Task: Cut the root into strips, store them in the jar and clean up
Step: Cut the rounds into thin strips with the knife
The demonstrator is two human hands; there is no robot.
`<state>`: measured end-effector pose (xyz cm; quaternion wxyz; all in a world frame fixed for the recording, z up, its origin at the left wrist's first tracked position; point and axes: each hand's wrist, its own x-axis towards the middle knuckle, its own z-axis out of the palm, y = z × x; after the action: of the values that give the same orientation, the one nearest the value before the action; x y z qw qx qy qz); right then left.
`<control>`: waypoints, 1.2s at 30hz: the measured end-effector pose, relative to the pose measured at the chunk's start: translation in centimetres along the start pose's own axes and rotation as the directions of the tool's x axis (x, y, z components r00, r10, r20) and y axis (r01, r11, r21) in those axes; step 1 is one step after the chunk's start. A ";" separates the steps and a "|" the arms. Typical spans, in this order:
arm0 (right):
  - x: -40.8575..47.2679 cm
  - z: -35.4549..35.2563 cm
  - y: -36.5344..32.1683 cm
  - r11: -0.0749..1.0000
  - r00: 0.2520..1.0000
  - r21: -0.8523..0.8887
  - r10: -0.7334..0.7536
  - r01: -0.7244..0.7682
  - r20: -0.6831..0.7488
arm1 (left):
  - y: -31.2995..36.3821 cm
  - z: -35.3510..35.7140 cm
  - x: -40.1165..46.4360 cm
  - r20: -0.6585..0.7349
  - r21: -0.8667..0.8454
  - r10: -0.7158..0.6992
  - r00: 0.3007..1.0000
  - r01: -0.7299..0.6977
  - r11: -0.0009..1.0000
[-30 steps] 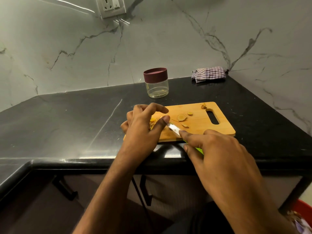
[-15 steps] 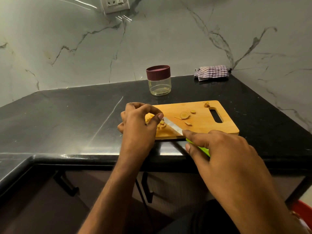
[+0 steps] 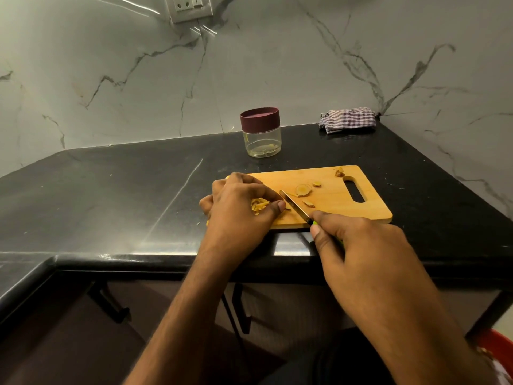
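- As the cutting goes on, head view: the left hand (image 3: 238, 209) is curled at the left end of the board (image 3: 361, 215), fingers bunched over a small heap of yellow root strips (image 3: 259, 204) and holding them against the wood.
- The right hand (image 3: 358, 245) is closed round the green handle of a knife (image 3: 295, 205), forefinger laid along the top; the blade slants across the board, its tip close beside the left fingertips.
- Right of the blade lie a round slice (image 3: 303, 189) and a few small offcuts, with another scrap near the board's handle slot at the far right.
- The jar (image 3: 261, 132) stands on the black counter (image 3: 111, 195) just beyond the board, maroon lid on, nearly empty but for a trace at the bottom; a checked cloth (image 3: 348, 119) is folded in the far right corner.
- Judged from this, the step in hand is slicing the root into strips; storing and wiping have not begun.
- The next stroke calls for a short, controlled cut with the left fingertips tucked clear of the edge, and the loose slice has yet to be cut down.
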<state>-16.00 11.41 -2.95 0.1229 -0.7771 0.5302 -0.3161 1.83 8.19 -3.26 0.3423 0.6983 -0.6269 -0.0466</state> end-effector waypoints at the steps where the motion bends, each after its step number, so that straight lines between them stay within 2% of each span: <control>1: 0.0 0.0 0.0 1.000 1.000 0.004 0.001 -0.001 0.003 | 0.0 0.0 0.0 -0.001 -0.006 0.001 1.000 -0.001 1.000; 10: -0.1 -0.3 -0.1 1.000 1.000 -0.002 0.001 -0.001 0.018 | 0.5 -0.1 0.3 0.021 0.017 -0.032 0.999 0.032 0.999; 17: 1.2 1.2 -0.2 0.999 0.999 -0.029 0.028 -0.029 -0.029 | 0.5 -0.2 0.5 0.035 0.031 -0.004 0.999 0.003 1.000; 28: -0.5 -1.6 0.0 0.996 0.992 -0.037 0.081 -0.077 0.094 | 0.4 -0.1 0.5 0.030 0.046 -0.016 0.999 0.014 0.999; 36: -0.1 -1.4 0.1 0.988 0.990 -0.115 0.111 -0.100 0.088 | 0.4 0.0 0.2 0.038 0.016 -0.006 0.999 0.005 1.000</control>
<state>-17.01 11.66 -1.93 0.1213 -0.7675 0.5809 -0.2423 1.55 8.01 -2.93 0.3250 0.7017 -0.6316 -0.0559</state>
